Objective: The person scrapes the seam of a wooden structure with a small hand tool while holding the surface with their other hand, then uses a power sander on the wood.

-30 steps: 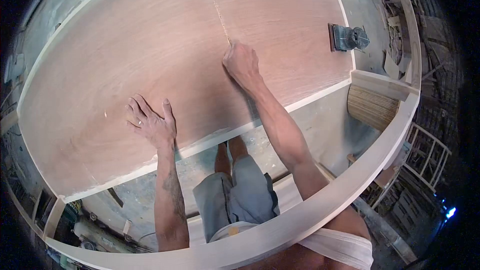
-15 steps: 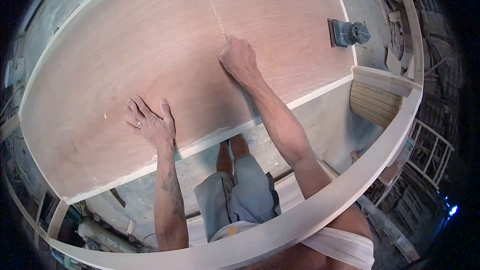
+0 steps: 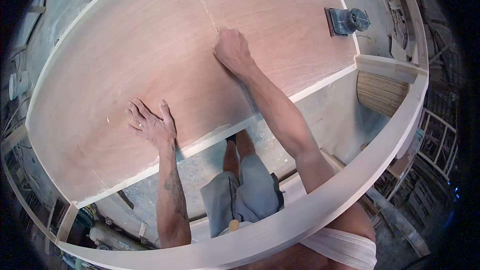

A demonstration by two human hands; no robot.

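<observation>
A: What's new at the wood panel (image 3: pixel 150 60)?
B: Right hand (image 3: pixel 232 50) sits slightly further along the rough seam (image 3: pixel 202 2), up at 12 o'clock in view. View tilts too, so the shift reads small. Left hand (image 3: pixel 152 125) stays put at 9 o'clock

A: Meaning?
B: My read: contact is tracking the seam, with a ragged stretch still running from the fist towards 11 o'clock

A: Grip state?
B: Right grip is curled into a tight fist, knuckles over the seam; can't tell if something thin is inside. Left grip is spread wide, palm down on the panel, holding nothing

A: Materials?
B: Panel is broad, flat, reddish-brown, fine streaky grain, dusty sheen. Pale edge strip (image 3: pixel 325 83) borders it. Seam is narrow, light, chipped-looking

A: Nearby?
B: Blocky dark sander (image 3: pixel 345 21) with a rounded top at the panel's edge, between 1 and 2 o'clock. Ribbed tan bundle (image 3: pixel 381 92) near 3 o'clock. Smooth pale rail (image 3: pixel 330 202) curves across 5 o'clock, in front of the right arm
</observation>
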